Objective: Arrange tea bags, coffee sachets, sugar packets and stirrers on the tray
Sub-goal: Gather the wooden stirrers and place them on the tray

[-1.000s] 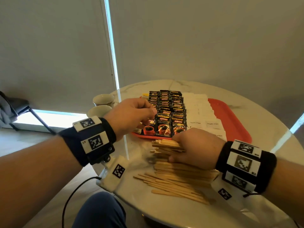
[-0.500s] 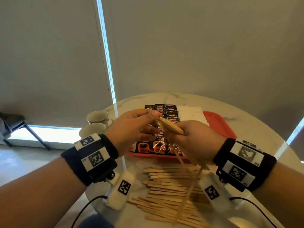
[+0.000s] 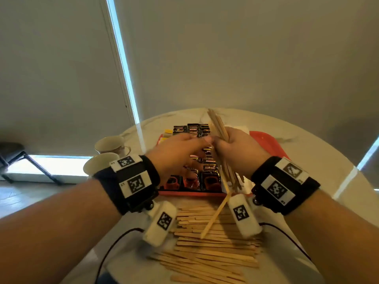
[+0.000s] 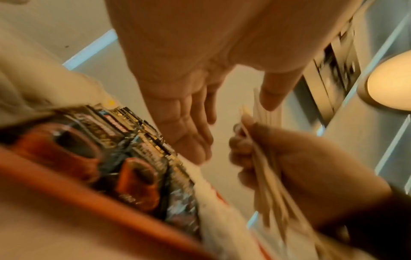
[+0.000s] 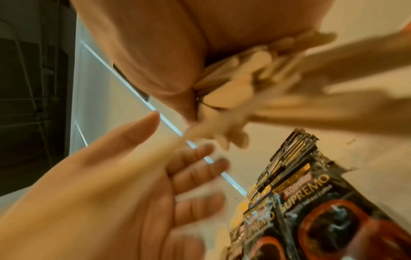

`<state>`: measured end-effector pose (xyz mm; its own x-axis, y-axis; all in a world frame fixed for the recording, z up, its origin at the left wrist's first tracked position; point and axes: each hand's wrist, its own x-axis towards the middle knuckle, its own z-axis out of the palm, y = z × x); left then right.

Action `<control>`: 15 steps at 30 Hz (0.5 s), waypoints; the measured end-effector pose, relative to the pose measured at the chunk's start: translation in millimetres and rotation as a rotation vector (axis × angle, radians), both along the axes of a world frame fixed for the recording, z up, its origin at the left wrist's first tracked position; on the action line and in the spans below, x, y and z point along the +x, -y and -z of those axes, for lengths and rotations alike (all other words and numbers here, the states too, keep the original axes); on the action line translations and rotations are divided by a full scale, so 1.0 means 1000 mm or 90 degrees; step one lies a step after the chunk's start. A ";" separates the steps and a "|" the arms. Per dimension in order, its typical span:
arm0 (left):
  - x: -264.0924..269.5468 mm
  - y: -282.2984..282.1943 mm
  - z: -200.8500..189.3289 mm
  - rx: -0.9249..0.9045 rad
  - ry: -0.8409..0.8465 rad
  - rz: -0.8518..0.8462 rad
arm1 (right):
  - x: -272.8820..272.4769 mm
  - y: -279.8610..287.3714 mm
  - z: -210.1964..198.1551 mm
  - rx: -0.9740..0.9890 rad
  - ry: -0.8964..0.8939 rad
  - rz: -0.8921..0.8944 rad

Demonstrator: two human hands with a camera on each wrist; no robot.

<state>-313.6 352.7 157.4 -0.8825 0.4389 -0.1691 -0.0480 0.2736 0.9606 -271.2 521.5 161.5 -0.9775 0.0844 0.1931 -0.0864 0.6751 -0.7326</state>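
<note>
Perhaps a hotel room: marble table, teacups, blinds

Wooden stirrers (bundled) above tray

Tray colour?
Red tray; clearest in the head view.

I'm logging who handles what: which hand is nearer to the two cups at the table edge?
Left. The left hand hovers over the tray's coffee sachets, just right of the cups. The right hand, gripping stirrers, is farther right, beyond the left.
</note>
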 end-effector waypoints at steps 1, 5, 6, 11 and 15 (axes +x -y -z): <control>0.002 0.001 0.001 -0.064 0.025 0.052 | -0.002 -0.002 0.000 -0.016 -0.011 0.015; 0.005 0.003 0.007 -0.174 0.176 0.215 | -0.010 -0.004 0.001 -0.071 -0.060 0.063; 0.005 0.003 0.008 -0.185 0.204 0.250 | -0.012 -0.004 0.001 -0.079 -0.068 0.068; 0.000 -0.004 0.011 -0.218 0.146 0.317 | -0.016 -0.002 0.002 -0.132 -0.093 0.093; -0.005 -0.008 0.011 -0.233 0.120 0.300 | -0.020 -0.004 0.003 -0.165 -0.116 0.116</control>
